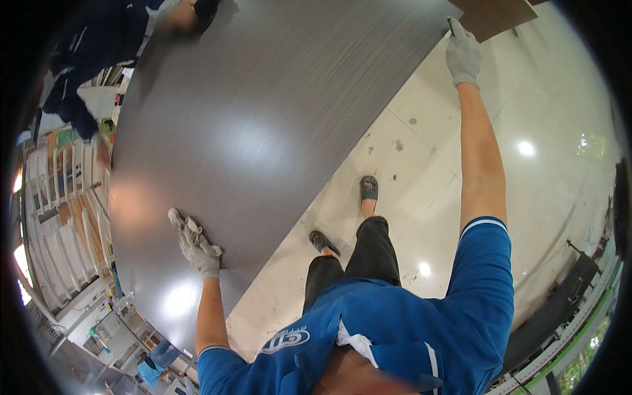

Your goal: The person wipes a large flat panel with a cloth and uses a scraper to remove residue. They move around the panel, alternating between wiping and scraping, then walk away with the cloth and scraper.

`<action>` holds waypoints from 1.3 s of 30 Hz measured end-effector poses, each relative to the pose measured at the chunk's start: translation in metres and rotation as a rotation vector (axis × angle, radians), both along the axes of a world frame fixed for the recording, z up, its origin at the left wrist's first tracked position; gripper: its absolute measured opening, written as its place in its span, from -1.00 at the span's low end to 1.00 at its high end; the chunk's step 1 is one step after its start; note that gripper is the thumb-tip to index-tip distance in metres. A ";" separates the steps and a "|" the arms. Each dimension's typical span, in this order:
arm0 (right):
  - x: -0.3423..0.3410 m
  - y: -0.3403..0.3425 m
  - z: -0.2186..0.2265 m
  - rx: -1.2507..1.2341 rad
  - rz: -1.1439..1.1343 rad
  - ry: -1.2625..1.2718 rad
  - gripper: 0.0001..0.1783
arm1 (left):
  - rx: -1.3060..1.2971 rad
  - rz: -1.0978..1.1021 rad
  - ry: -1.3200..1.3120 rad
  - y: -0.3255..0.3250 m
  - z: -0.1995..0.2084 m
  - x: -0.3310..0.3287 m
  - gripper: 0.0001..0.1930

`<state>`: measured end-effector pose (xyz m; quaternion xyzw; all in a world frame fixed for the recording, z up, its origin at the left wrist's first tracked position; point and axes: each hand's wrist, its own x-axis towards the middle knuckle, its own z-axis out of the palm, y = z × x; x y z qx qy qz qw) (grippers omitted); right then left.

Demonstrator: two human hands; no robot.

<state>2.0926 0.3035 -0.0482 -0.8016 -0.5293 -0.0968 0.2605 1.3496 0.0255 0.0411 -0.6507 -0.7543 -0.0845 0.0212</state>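
Observation:
A large dark grey panel (283,112) with a fine brushed grain lies in front of me, its near edge running diagonally. My left hand (199,253), in a pale glove, rests on the panel's near left part. It presses a crumpled pale cloth (193,227) to the surface; the cloth's colour nearly matches the glove. My right arm is stretched far out. At the panel's far right corner my right hand (465,58), gloved too, has its fingers closed at the edge. A small dark spot shows by its fingertips, too small to name.
Another person (99,59) in dark clothes stands across the panel at the upper left. A brown board (497,16) adjoins the far right corner. White racks (69,191) stand left. Glossy pale floor (421,158) lies under my sandalled feet; a dark long object (553,309) lies right.

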 end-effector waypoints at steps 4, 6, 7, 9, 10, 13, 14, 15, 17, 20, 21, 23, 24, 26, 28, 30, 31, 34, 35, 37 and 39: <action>-0.063 -0.050 0.010 -0.041 0.072 -0.044 -0.53 | -0.017 0.057 0.026 -0.006 -0.010 -0.011 -0.35; -0.103 -0.077 0.024 -0.085 0.106 -0.038 -0.50 | -0.030 0.084 0.087 -0.006 -0.015 -0.014 -0.37; -0.125 -0.091 0.032 -0.099 0.126 -0.042 -0.47 | -0.025 0.085 0.118 -0.005 -0.017 -0.014 -0.39; -0.170 -0.121 0.044 -0.116 0.147 -0.033 -0.42 | -0.049 0.110 0.141 -0.002 -0.021 -0.013 -0.38; -0.192 -0.138 0.046 -0.120 0.149 -0.018 -0.41 | -0.080 0.138 0.175 -0.001 -0.022 -0.011 -0.38; -0.259 -0.188 0.037 -0.123 0.171 0.008 -0.39 | -0.098 0.146 0.213 0.001 -0.022 -0.007 -0.39; -0.282 -0.205 0.031 -0.073 0.193 -0.009 -0.39 | -0.084 0.136 0.179 0.002 -0.021 -0.005 -0.40; -0.305 -0.222 0.024 -0.130 0.194 0.025 -0.39 | -0.077 0.130 0.179 0.002 -0.020 -0.003 -0.40; -0.357 -0.263 0.015 -0.065 0.222 0.013 -0.40 | -0.065 0.115 0.182 0.002 -0.019 -0.001 -0.40; -0.449 -0.339 0.024 -0.082 0.357 0.169 -0.45 | -0.045 0.089 0.175 0.002 -0.019 0.002 -0.40; -0.482 -0.370 0.033 -0.068 0.368 0.138 -0.47 | -0.031 0.082 0.161 0.002 -0.020 0.003 -0.40; -0.536 -0.426 0.054 -0.293 0.661 0.041 -0.47 | 0.007 0.069 0.119 0.002 -0.022 0.001 -0.43; -0.556 -0.449 0.063 -0.490 0.840 -0.058 -0.47 | 0.025 0.031 0.119 -0.001 -0.023 -0.003 -0.43; -0.571 -0.475 0.073 -0.316 0.682 0.912 -0.49 | 0.049 -0.062 0.135 -0.006 -0.024 -0.013 -0.45; -0.554 -0.471 0.070 -0.244 0.690 0.860 -0.51 | 0.065 -0.131 0.094 -0.020 -0.023 -0.029 -0.45; -0.506 -0.438 0.055 -0.094 0.647 1.025 -0.58 | 0.069 -0.145 0.087 -0.046 -0.021 -0.054 -0.46; -0.476 -0.416 0.047 -0.038 0.539 0.730 -0.61 | 0.078 -0.128 0.084 -0.057 -0.021 -0.064 -0.46; -0.396 -0.344 0.033 -0.158 0.271 0.479 -0.66 | 0.042 -0.075 0.084 -0.089 -0.020 -0.095 -0.47; -0.376 -0.324 0.035 -0.134 0.291 0.284 -0.64 | 0.027 -0.061 0.085 -0.099 -0.019 -0.103 -0.47; -0.362 -0.298 0.044 -0.269 0.174 0.224 -0.64 | 0.009 -0.031 0.103 -0.112 -0.020 -0.114 -0.47; -0.387 -0.303 0.056 -0.295 0.204 0.208 -0.65 | 0.055 -0.036 0.095 -0.118 -0.021 -0.119 -0.47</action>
